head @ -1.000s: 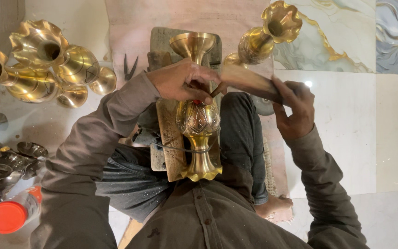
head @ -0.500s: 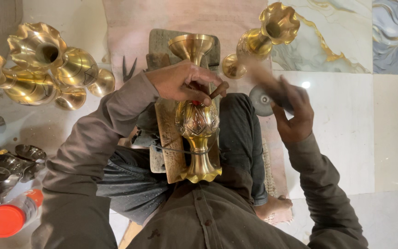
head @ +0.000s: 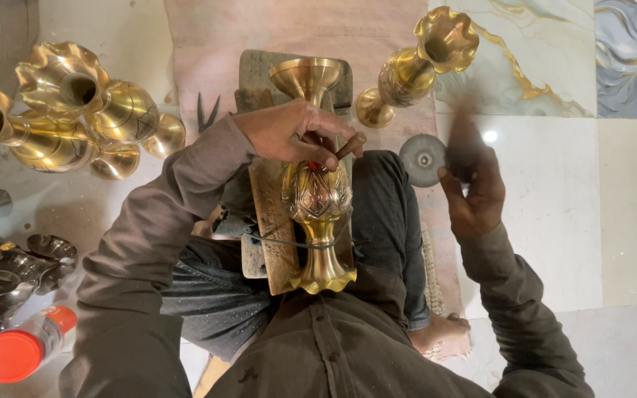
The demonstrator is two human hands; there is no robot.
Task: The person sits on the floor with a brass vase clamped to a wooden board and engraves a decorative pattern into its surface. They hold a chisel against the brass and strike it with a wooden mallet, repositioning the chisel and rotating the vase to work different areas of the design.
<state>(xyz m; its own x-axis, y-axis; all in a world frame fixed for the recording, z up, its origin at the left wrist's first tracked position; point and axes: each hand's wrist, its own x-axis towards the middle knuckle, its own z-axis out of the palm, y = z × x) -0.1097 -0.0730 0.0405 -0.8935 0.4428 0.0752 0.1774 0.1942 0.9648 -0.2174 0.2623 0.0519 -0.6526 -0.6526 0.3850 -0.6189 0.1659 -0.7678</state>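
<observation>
The left hand [head: 300, 133] is curled shut around a small wooden-handled tool [head: 349, 146], pressing its tip to the upper body of a brass vase [head: 317, 195] that lies lengthwise on a wooden board [head: 270, 221] across the person's lap. The right hand [head: 473, 195] is raised off the board's right edge, closed around something blurred that I cannot make out, just beside a small grey disc [head: 422, 159] on the floor. More brass vases [head: 75, 118] lie on the floor off the board's left side, and another vase [head: 418, 63] lies beyond its top right corner.
</observation>
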